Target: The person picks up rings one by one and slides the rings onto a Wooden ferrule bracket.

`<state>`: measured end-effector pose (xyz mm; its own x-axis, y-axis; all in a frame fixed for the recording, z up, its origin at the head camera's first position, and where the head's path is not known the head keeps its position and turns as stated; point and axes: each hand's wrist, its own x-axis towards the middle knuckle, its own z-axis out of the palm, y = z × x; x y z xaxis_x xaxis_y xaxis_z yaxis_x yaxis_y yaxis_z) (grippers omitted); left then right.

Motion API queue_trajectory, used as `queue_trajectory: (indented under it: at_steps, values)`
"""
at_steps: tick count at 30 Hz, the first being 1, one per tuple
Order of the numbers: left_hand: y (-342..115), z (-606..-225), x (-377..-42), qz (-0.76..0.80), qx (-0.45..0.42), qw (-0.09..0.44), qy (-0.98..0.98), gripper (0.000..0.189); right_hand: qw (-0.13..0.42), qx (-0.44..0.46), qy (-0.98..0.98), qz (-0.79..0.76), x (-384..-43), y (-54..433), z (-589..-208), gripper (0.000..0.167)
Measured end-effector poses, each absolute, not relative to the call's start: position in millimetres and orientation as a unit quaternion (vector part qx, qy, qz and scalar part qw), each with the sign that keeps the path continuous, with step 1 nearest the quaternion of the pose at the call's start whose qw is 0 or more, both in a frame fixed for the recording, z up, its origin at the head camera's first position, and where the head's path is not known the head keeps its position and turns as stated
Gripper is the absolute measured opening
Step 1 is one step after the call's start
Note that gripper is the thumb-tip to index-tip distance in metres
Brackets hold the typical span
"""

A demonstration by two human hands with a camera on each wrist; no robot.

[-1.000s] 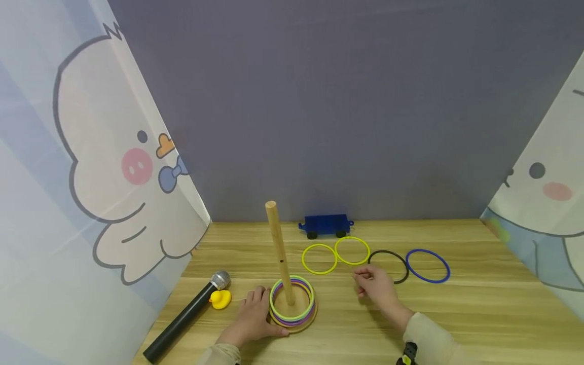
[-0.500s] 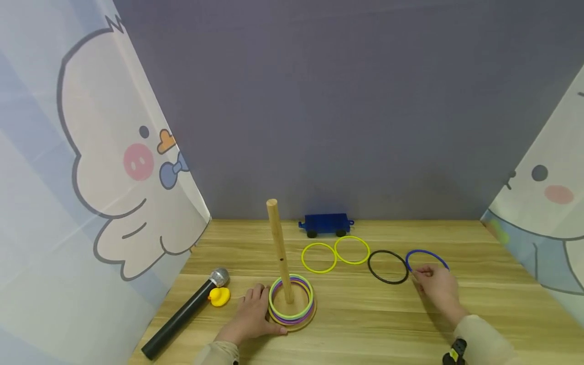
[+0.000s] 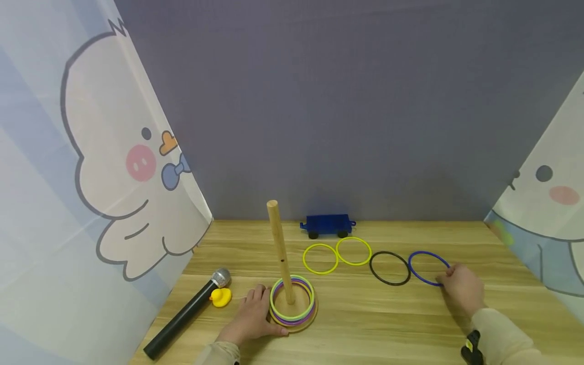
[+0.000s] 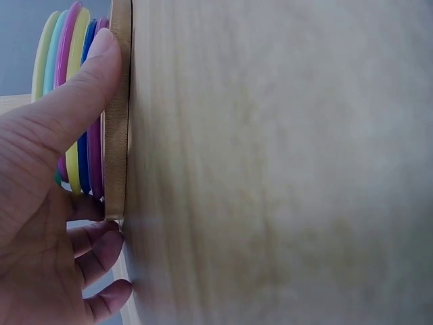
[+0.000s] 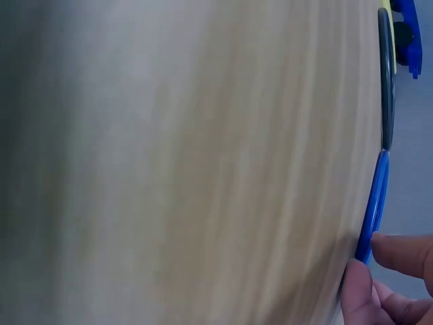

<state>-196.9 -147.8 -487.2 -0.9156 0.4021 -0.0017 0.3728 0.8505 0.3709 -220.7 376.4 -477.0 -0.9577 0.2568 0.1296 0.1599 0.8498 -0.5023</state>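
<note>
My left hand (image 3: pixel 250 315) grips the round base of a wooden ring-toss stand (image 3: pixel 279 243), whose peg rises upright. Several coloured rings (image 3: pixel 312 299) lie stacked round the peg; in the left wrist view my thumb lies across the edges of the stacked rings (image 4: pixel 74 54) and the base (image 4: pixel 118 135). Far to the right, my right hand (image 3: pixel 463 289) pinches the near right edge of a blue ring (image 3: pixel 422 278) between thumb and finger. In the right wrist view the fingertips (image 5: pixel 385 247) are at the end of the blue ring (image 5: pixel 373 210).
A black ring (image 3: pixel 379 279) lies left of the blue one, and two yellow rings (image 3: pixel 304 262) lie farther left. Behind them a blue toy wagon (image 3: pixel 327 224) stands near the grey back wall. A microphone (image 3: pixel 187 315) and a yellow rubber duck (image 3: pixel 221 297) lie at the left.
My right hand has moved right, from in front of the black ring, past the blue ring's near left edge, to its right edge. My left hand has stayed at the stand's base.
</note>
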Motion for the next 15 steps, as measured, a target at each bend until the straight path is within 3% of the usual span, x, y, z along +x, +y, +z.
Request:
queue_trajectory:
  at_steps: [6,11,15]
  values:
    - [-147,-487,-196,0.189,0.201,0.042,0.960,0.114,0.081,-0.093,-0.964,0.236,-217,380,-475,0.022]
    - [-147,-486,-197,0.192,0.198,0.045,0.960,0.112,0.077,-0.082,-0.966,0.234,-212,384,-477,0.030]
    - [-147,-486,-197,0.189,0.198,0.049,0.960,0.112,0.066,-0.076,-0.963,0.249,-205,389,-477,0.027]
